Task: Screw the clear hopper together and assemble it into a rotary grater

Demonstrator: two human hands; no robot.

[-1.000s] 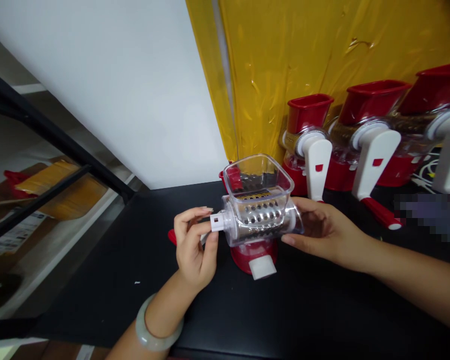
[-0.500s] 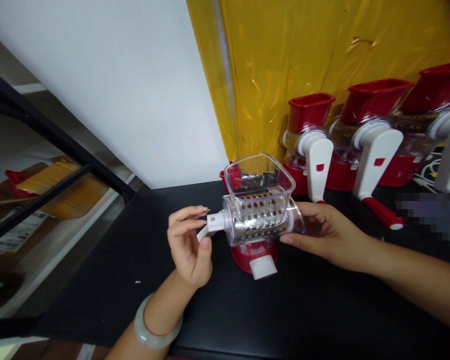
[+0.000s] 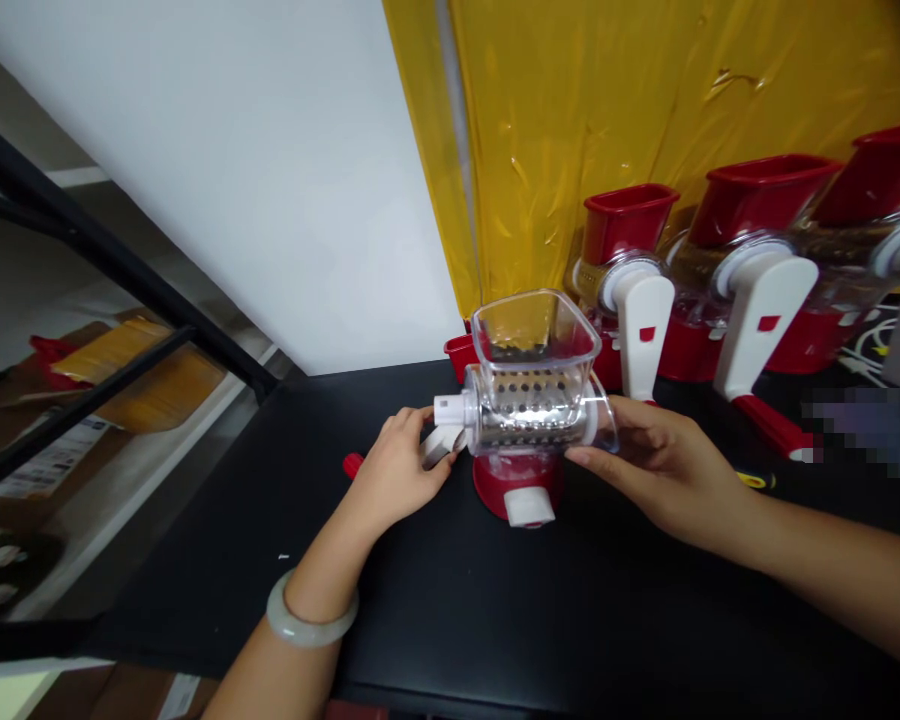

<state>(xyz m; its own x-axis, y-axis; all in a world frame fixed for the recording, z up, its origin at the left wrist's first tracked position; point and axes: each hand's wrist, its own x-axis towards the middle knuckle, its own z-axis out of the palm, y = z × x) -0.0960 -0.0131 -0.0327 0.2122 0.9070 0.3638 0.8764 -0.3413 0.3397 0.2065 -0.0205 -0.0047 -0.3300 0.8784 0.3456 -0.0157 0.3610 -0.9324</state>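
A rotary grater point(image 3: 534, 395) with a clear hopper, a perforated metal drum and a red base stands on the black table point(image 3: 495, 620). My right hand point(image 3: 649, 465) is wrapped round the drum's open right end. My left hand point(image 3: 399, 468) lies low on the table just left of the grater, its fingers closed on a white crank handle point(image 3: 441, 446) whose red knob point(image 3: 352, 464) shows past the knuckles. The drum's white square shaft point(image 3: 450, 410) sticks out bare above that hand.
Three assembled graters point(image 3: 634, 280) with red hoppers and white cranks line the yellow sheet at the back right. A small red part point(image 3: 461, 352) sits behind the grater. A black metal rack point(image 3: 105, 290) with cartons stands at the left, beyond the table edge.
My left hand has let go of the drum's shaft and dropped to the table, closing on the white crank handle. The right hand has stayed on the drum. The view shifted slightly.
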